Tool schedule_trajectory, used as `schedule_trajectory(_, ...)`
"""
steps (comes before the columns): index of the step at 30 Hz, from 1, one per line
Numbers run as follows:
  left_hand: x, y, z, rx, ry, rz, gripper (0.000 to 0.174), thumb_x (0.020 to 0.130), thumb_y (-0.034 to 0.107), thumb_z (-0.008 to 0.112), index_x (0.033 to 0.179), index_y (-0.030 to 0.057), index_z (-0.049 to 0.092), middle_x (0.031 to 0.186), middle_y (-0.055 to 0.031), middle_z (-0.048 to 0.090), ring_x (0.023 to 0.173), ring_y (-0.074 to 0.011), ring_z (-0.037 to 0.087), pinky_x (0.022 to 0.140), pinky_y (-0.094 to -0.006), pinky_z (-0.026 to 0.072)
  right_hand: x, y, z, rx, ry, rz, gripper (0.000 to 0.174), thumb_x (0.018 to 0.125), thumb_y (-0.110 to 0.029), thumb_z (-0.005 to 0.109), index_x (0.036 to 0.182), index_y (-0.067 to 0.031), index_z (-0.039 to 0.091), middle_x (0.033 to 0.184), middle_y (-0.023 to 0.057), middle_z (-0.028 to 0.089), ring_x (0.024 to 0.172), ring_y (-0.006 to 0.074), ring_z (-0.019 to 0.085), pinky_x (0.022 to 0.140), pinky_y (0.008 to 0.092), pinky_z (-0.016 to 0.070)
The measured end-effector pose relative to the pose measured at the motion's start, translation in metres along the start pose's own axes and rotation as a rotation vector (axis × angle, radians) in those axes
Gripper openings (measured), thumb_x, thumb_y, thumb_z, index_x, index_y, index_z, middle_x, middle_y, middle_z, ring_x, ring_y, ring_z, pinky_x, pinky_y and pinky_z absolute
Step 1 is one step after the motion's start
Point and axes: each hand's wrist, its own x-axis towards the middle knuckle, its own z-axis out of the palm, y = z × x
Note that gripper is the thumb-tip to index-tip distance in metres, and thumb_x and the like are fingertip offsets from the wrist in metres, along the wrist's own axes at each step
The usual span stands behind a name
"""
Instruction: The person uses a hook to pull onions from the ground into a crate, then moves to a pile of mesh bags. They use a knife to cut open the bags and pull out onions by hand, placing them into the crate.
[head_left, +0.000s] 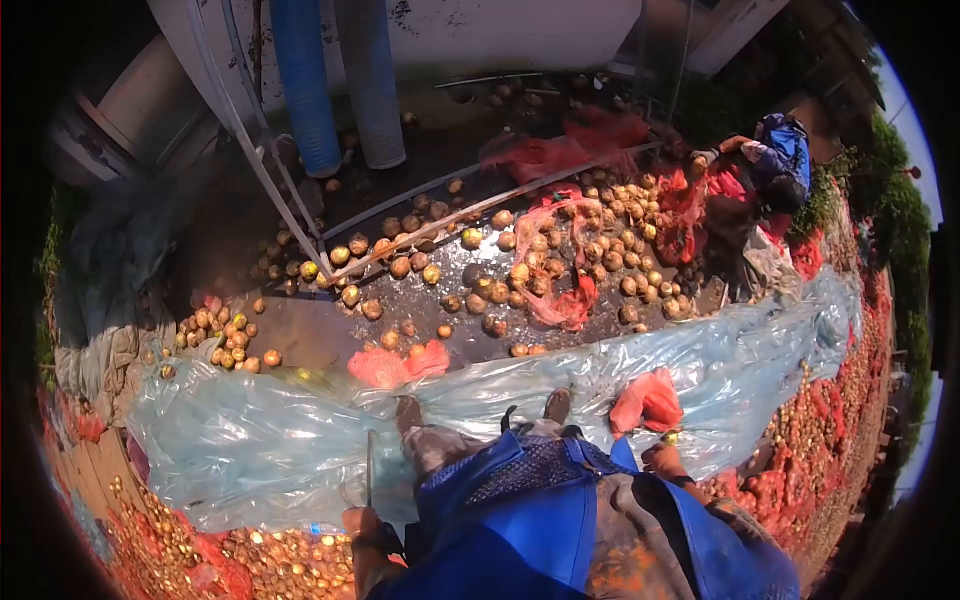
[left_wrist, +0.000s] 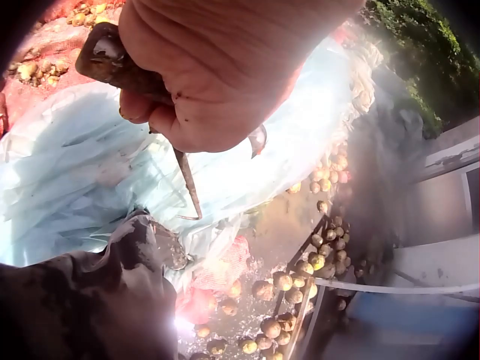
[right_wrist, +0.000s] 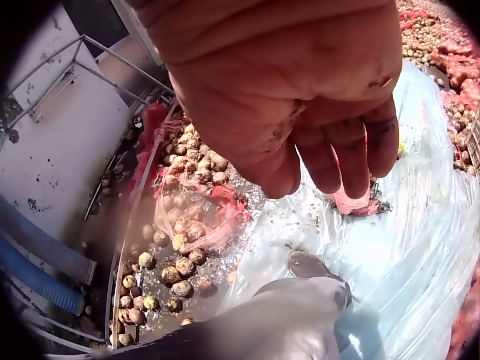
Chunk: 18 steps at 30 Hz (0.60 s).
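My left hand [head_left: 365, 522] grips the dark handle [left_wrist: 112, 64] of a metal hook [left_wrist: 187, 184]. Its thin shaft points away over the pale plastic sheet [head_left: 270, 430], with a bent tip visible in the left wrist view. My right hand [right_wrist: 300, 97] hangs with loosely bent fingers and holds nothing. Close to it, a crumpled red mesh bag [head_left: 648, 400] lies on the sheet, partly hidden behind the fingers in the right wrist view. Both of my shoes stand at the sheet's far edge.
Round brown-yellow produce [head_left: 625, 250] lies scattered over wet ground ahead, around a metal frame bar [head_left: 430, 230]. Two large hoses [head_left: 305, 90] hang at the back. Another person [head_left: 780, 160] bends among red bags at the far right. Heaps of bagged produce [head_left: 810, 440] lie beside and behind me.
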Motion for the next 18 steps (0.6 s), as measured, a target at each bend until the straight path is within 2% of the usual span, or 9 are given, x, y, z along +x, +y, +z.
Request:
schedule_trajectory(1,0.001,0.015,-0.007,0.011,-0.009,0.018,0.019,0.076,0.017,0.072,0.063,0.0042,0.066,0.062,-0.0098,0.068,0.060,-0.0222,0.069,0.053,-0.0370,0.0529,-0.003,0.008,0.002,-0.024,0.018,0.036,0.021,0.078,-0.017,0.070,0.096,-0.0045,0.069,0.080,0.0046,0.067,0.062,0.0181,0.064,0.049,0.0316,0.0463)
schedule_trajectory(3,0.000,0.051,-0.023,-0.312,-0.013,-0.463,0.020,0.074,0.012,0.070,0.063,-0.0024,0.063,0.058,-0.0123,0.065,0.059,-0.0243,0.069,0.052,-0.0373,0.0525,-0.013,0.016,0.011,-0.063,0.062,0.061,0.025,0.080,-0.022,0.072,0.096,-0.0033,0.069,0.078,0.0056,0.068,0.060,0.0174,0.065,0.046,0.0315,0.0455)
schedule_trajectory(4,0.016,0.018,-0.017,-0.001,-0.047,-0.117,0.014,0.073,0.006,0.066,0.064,-0.0050,0.064,0.059,-0.0154,0.065,0.058,-0.0303,0.069,0.052,-0.0406,0.0522,-0.020,0.016,0.014,-0.057,0.088,0.095,0.027,0.081,-0.026,0.072,0.096,-0.0029,0.069,0.078,0.0059,0.068,0.059,0.0172,0.065,0.046,0.0316,0.0457)
schedule_trajectory(5,0.019,0.034,-0.021,0.010,-0.053,-0.096,0.014,0.073,0.006,0.066,0.064,-0.0050,0.064,0.059,-0.0154,0.065,0.058,-0.0303,0.069,0.052,-0.0406,0.0522,-0.027,0.016,0.017,-0.049,0.112,0.131,0.030,0.083,-0.030,0.073,0.096,-0.0025,0.069,0.077,0.0062,0.068,0.059,0.0170,0.065,0.046,0.0317,0.0460)
schedule_trajectory(7,0.010,0.096,-0.043,-0.066,0.152,-0.588,0.014,0.073,0.002,0.063,0.064,-0.0086,0.064,0.059,-0.0184,0.065,0.058,-0.0333,0.069,0.052,-0.0424,0.0521,-0.027,0.022,0.022,-0.018,0.120,0.136,0.035,0.084,-0.035,0.072,0.095,-0.0020,0.070,0.076,0.0070,0.068,0.059,0.0167,0.065,0.046,0.0318,0.0459)
schedule_trajectory(8,0.015,0.100,-0.046,-0.059,0.152,-0.569,0.014,0.073,0.002,0.063,0.064,-0.0086,0.064,0.059,-0.0184,0.065,0.058,-0.0333,0.069,0.052,-0.0424,0.0521,-0.027,0.020,0.024,-0.002,0.115,0.136,0.035,0.085,-0.036,0.072,0.094,-0.0018,0.070,0.076,0.0068,0.068,0.059,0.0168,0.065,0.046,0.0318,0.0460)
schedule_trajectory(14,0.060,0.031,-0.019,-0.197,0.117,-0.586,0.014,0.072,-0.001,0.061,0.064,-0.0115,0.064,0.060,-0.0217,0.065,0.056,-0.0326,0.069,0.050,-0.0425,0.0526,-0.019,0.017,0.032,-0.067,0.041,0.125,0.024,0.087,-0.022,0.063,0.098,-0.0012,0.067,0.073,0.0077,0.065,0.056,0.0183,0.063,0.044,0.0323,0.0450)
schedule_trajectory(16,0.082,0.021,-0.020,-0.243,-0.088,-0.962,0.013,0.073,-0.002,0.061,0.064,-0.0109,0.064,0.060,-0.0211,0.065,0.054,-0.0296,0.069,0.050,-0.0429,0.0534,-0.018,0.014,0.034,-0.033,0.046,0.147,0.023,0.085,-0.020,0.066,0.099,-0.0020,0.067,0.079,0.0079,0.066,0.061,0.0207,0.064,0.049,0.0343,0.0466)
schedule_trajectory(18,0.056,0.043,-0.033,-0.210,-0.053,-0.607,0.014,0.075,-0.002,0.061,0.064,-0.0100,0.064,0.059,-0.0212,0.064,0.053,-0.0282,0.068,0.048,-0.0422,0.0530,-0.017,0.011,0.034,-0.029,0.035,0.158,0.024,0.082,-0.019,0.069,0.100,-0.0029,0.067,0.084,0.0080,0.066,0.065,0.0230,0.066,0.053,0.0362,0.0482)
